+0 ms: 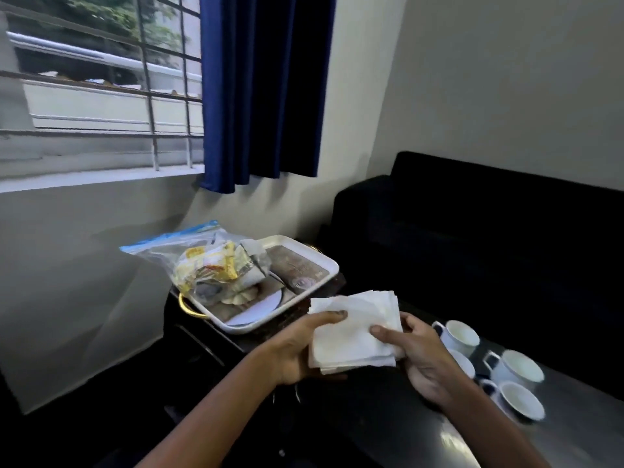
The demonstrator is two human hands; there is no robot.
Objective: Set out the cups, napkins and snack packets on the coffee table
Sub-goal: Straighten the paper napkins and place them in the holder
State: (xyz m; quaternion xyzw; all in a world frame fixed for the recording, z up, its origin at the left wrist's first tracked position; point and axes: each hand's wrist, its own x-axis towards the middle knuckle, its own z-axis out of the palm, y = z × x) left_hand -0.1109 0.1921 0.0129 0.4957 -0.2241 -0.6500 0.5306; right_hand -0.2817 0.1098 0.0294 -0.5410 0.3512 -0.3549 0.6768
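Note:
A stack of white napkins [354, 329] is held between both hands in the middle of the view. My left hand [297, 349] grips its left edge with the thumb on top. My right hand [418, 359] pinches its right edge. Several white cups [516, 366] with dark handles stand on the dark glossy coffee table [574, 434] at the lower right. A clear zip bag of yellow snack packets [209, 265] lies on a white tray [324, 265] with gold handles, behind the napkins.
The tray rests on a small dark side table [202, 336] by the wall and also carries a white plate [266, 305]. A black sofa [489, 238] fills the right. A barred window and a blue curtain [263, 89] are behind.

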